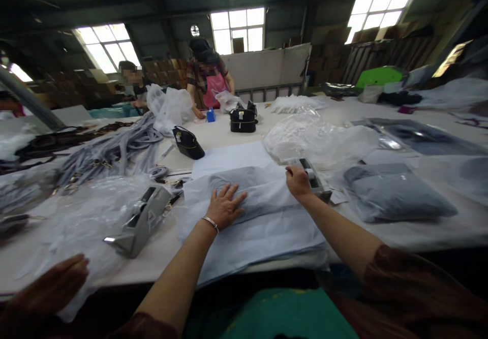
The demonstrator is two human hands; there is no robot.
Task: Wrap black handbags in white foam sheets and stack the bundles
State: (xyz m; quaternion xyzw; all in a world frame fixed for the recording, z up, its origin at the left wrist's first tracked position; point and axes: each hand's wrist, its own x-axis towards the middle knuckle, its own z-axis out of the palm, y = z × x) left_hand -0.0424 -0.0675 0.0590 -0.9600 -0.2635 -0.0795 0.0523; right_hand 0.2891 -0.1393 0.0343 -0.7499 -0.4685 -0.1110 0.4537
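My left hand (224, 207), a bracelet at its wrist, lies flat with spread fingers on a bundle wrapped in a translucent white bag (259, 204). Something grey shows through the wrapping. My right hand (298, 181) is closed in a pinch at the bundle's upper right, right beside a grey tape dispenser (313, 175); what the fingers pinch is too small to make out. Under the bundle lie flat white sheets or bags (263, 250). A second grey tape dispenser (141, 219) stands to the left.
A neighbour's hand (57, 283) is at the lower left. Grey straps (122, 143), two small black bags (243, 119) (188, 143), clear plastic bags (316, 135) and a packed grey bundle (396, 191) lie around. Across the table, a person in a pink apron (214, 87) works.
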